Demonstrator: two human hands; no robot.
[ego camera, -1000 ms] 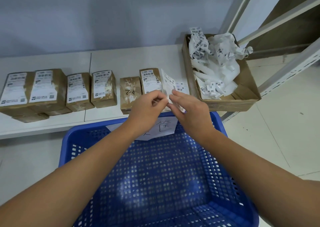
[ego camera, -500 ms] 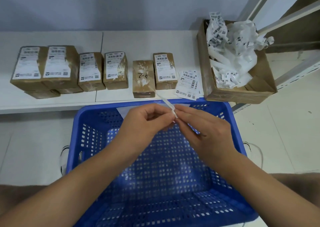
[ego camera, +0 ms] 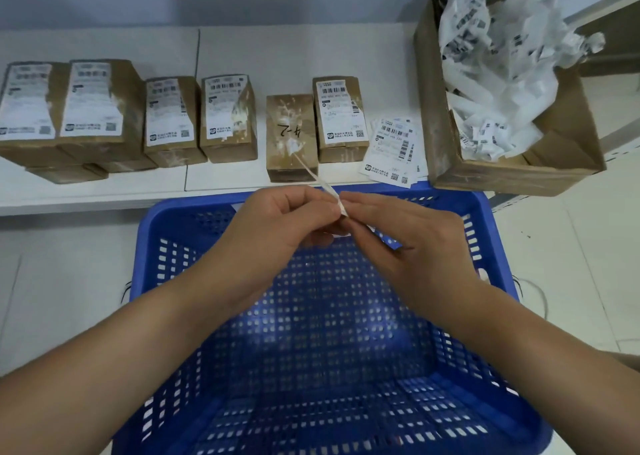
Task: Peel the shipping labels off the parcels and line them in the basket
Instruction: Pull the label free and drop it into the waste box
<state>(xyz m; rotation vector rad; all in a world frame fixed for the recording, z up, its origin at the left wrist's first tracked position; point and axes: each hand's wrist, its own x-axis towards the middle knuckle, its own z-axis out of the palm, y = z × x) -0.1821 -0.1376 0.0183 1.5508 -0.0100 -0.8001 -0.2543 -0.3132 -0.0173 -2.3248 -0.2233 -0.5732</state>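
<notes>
My left hand (ego camera: 277, 226) and my right hand (ego camera: 412, 243) meet above the far end of the blue basket (ego camera: 180, 243). Together they pinch a thin white label (ego camera: 325, 187), seen edge-on and rising toward the shelf. Several brown parcels with white labels (ego camera: 100, 108) stand in a row on the white shelf. One parcel (ego camera: 291, 135) is bare, with torn paper traces and handwriting. Another labelled parcel (ego camera: 341, 115) stands to its right.
A small stack of flat peeled labels (ego camera: 394, 149) lies on the shelf's front edge. A cardboard box (ego camera: 519, 174) full of crumpled label paper stands at the right. The white shelf (ego camera: 294, 52) meets a grey wall behind. Pale floor tiles surround the basket.
Both hands drew back from the parcels to above the basket's far end, still pinching the label, which now shows edge-on. The flat label stack lies on the shelf, uncovered.
</notes>
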